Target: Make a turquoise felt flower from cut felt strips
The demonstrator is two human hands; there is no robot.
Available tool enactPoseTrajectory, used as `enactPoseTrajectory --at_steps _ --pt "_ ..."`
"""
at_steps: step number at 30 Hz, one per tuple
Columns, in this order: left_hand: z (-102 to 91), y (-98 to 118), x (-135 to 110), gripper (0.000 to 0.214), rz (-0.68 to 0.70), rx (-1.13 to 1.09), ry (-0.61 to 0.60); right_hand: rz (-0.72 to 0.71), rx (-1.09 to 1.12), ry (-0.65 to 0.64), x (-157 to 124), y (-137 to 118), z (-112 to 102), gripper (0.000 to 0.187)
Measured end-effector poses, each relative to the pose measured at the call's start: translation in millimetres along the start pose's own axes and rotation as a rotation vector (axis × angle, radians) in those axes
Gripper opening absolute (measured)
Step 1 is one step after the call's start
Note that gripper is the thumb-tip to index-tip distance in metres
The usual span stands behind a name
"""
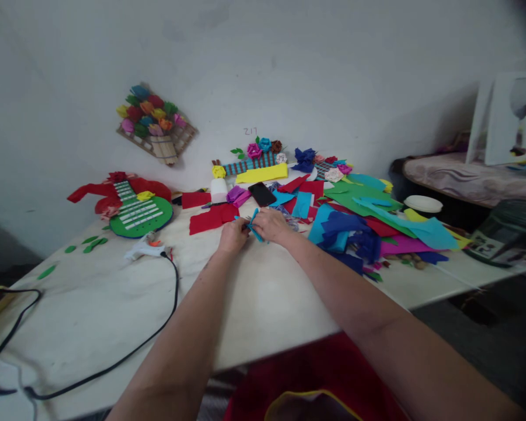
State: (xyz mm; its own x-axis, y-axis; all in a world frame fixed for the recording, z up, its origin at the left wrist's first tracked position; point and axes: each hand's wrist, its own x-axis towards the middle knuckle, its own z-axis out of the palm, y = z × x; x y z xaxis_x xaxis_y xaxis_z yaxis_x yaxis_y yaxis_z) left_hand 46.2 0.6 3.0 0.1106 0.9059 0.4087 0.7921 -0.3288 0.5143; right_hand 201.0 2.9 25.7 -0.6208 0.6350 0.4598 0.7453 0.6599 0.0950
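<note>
Both my hands meet at the middle of the pale table (254,292), fingers pinched together on a small light-blue paper piece (254,225). My left hand (233,235) grips its left end and my right hand (269,225) holds its right side. Just behind my hands lie a red paper sheet (210,219) and a black phone (262,193). A heap of coloured paper sheets (355,219) in blue, green, red and magenta spreads to the right of my right hand.
A white glue gun (144,248) with a black cable (127,356) lies at the left. A green-and-red paper guitar (134,210) leans near the wall, with a flower basket craft (155,123) hung above. Paper flowers (263,153) line the back edge. A white plate (423,203) sits at the far right.
</note>
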Motion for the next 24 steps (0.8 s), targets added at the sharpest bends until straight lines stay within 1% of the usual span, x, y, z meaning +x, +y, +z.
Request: enactPoseTrajectory --at_steps 4,6,9,11,13,16,19,24 --pt "5.0 -1.9 1.8 0.026 -0.055 -0.139 0.003 0.020 0.008 0.009 0.3 -3.5 2.1 0.022" --pt "7.3 -2.2 2.8 0.025 -0.066 -0.200 0.022 0.052 0.012 0.018 0.5 -7.4 3.0 0.023" --pt "8.8 -1.7 4.0 0.023 -0.096 -0.255 0.067 0.173 0.034 0.051 1.4 -13.7 7.2 0.025" --pt "8.9 -1.7 4.3 0.022 -0.130 -0.291 0.077 0.260 0.057 0.055 2.2 -16.5 10.6 0.027" --pt "8.8 -2.5 4.4 0.020 -0.149 -0.333 0.073 0.294 0.078 0.043 2.6 -17.6 12.0 0.027" --pt "9.1 -4.5 4.3 0.019 -0.132 -0.361 0.090 0.275 0.084 0.027 1.6 -17.0 8.7 0.028" --pt "9.6 -5.8 3.8 0.020 -0.108 -0.326 0.113 0.241 0.057 0.004 -0.3 -16.2 2.9 0.027" --pt "9.7 -4.4 2.8 0.022 -0.113 -0.279 0.125 0.175 0.022 -0.002 -0.9 -16.4 -1.0 0.027"
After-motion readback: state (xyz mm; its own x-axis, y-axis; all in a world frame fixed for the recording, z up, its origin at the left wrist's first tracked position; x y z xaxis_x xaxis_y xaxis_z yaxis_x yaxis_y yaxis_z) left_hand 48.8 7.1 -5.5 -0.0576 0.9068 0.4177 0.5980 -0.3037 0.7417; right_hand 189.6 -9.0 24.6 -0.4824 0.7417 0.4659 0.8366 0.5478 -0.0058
